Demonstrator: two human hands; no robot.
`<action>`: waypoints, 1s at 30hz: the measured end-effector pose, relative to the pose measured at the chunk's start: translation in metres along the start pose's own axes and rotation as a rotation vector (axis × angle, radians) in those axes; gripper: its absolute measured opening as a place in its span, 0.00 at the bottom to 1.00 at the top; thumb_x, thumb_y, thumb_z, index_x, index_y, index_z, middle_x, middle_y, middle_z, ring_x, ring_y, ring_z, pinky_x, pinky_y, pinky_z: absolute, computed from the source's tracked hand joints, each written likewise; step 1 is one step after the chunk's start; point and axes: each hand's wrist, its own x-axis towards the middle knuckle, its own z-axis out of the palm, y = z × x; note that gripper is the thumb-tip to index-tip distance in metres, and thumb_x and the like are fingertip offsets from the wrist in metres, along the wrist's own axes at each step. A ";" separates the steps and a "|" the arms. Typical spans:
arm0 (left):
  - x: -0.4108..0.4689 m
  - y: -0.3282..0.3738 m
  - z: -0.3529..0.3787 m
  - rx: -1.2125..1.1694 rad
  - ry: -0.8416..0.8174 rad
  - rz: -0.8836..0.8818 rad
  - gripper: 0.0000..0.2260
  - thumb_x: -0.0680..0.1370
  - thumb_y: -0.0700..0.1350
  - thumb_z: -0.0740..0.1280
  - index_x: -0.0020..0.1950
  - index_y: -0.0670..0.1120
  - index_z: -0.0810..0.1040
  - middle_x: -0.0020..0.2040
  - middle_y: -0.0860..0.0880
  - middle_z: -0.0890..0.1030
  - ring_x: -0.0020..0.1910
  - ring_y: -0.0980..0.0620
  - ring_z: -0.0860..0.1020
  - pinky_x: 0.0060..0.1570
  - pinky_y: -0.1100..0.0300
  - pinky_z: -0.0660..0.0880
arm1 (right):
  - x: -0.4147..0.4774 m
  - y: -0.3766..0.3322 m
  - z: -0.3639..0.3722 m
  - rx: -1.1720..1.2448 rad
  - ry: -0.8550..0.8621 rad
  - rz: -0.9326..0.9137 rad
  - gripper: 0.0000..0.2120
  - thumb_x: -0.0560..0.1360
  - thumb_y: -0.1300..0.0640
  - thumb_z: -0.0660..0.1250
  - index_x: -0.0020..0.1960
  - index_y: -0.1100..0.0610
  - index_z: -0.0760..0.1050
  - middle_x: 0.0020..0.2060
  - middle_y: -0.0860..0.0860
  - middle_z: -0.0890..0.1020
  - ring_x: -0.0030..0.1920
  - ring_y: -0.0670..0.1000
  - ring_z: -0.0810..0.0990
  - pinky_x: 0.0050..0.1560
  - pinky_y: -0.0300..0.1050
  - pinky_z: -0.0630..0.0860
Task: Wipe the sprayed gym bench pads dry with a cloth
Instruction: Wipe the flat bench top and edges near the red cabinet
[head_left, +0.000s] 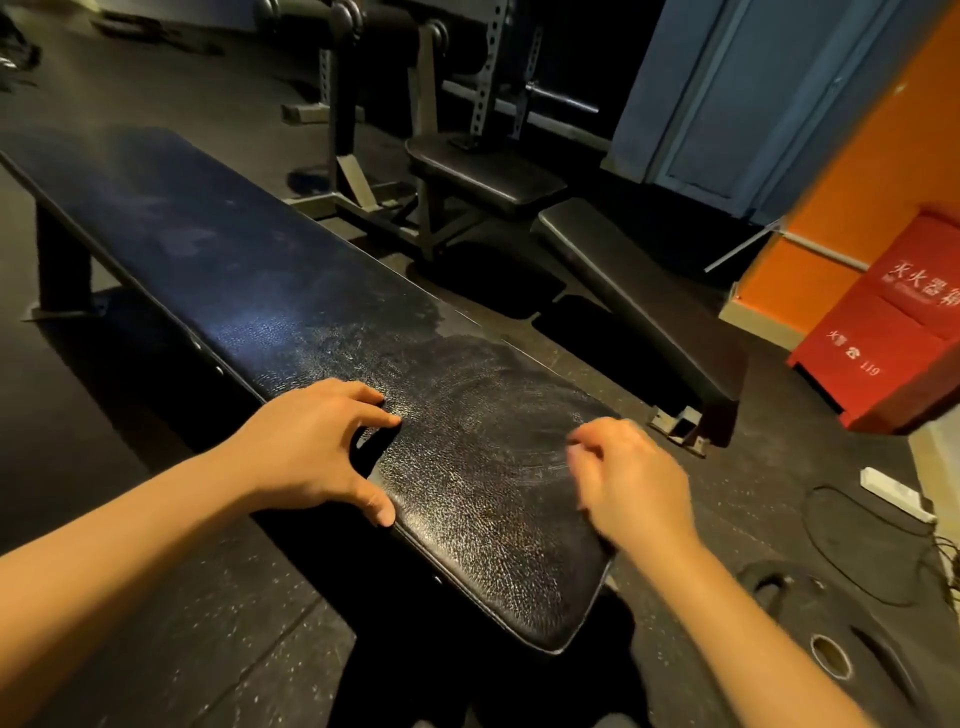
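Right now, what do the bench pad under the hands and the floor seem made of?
Bench pad: likely vinyl or faux leather, black, pebbled grain with a glossy sheen. Floor: probably rubber matting, matte dark with pale flecks.

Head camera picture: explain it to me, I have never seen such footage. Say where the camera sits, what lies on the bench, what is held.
No machine here: a person wears one wide-angle camera on the head, looking down, so the two bare arms at the bottom of the picture are their own. The left hand rests arched fingertips on the near end of a long black bench pad, whose cracked surface glistens. The right hand is at the pad's right edge, fingers curled and blurred. No cloth shows plainly; the dark patch under the left hand could be shadow or cloth, so I cannot tell what is held. Behind stand another bench and a red box; a weight plate lies on the floor.
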 end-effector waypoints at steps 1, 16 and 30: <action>-0.001 0.000 0.001 -0.006 0.002 -0.005 0.52 0.55 0.82 0.68 0.76 0.63 0.69 0.77 0.62 0.64 0.76 0.58 0.63 0.71 0.54 0.68 | 0.016 0.019 0.001 -0.056 0.023 0.081 0.10 0.81 0.49 0.63 0.59 0.47 0.80 0.54 0.47 0.81 0.54 0.52 0.80 0.47 0.47 0.73; -0.021 -0.008 0.016 0.144 0.090 -0.141 0.63 0.54 0.88 0.48 0.83 0.55 0.58 0.83 0.52 0.57 0.82 0.50 0.55 0.80 0.51 0.51 | -0.064 -0.066 0.007 0.159 -0.137 -0.413 0.08 0.73 0.50 0.61 0.50 0.45 0.77 0.45 0.42 0.78 0.46 0.49 0.79 0.44 0.47 0.74; -0.021 -0.041 0.007 0.093 0.048 0.002 0.48 0.65 0.79 0.65 0.80 0.57 0.63 0.81 0.51 0.62 0.79 0.50 0.61 0.78 0.50 0.61 | -0.056 -0.102 0.025 0.229 -0.205 -0.505 0.08 0.73 0.53 0.61 0.50 0.48 0.76 0.44 0.45 0.75 0.46 0.52 0.76 0.45 0.51 0.75</action>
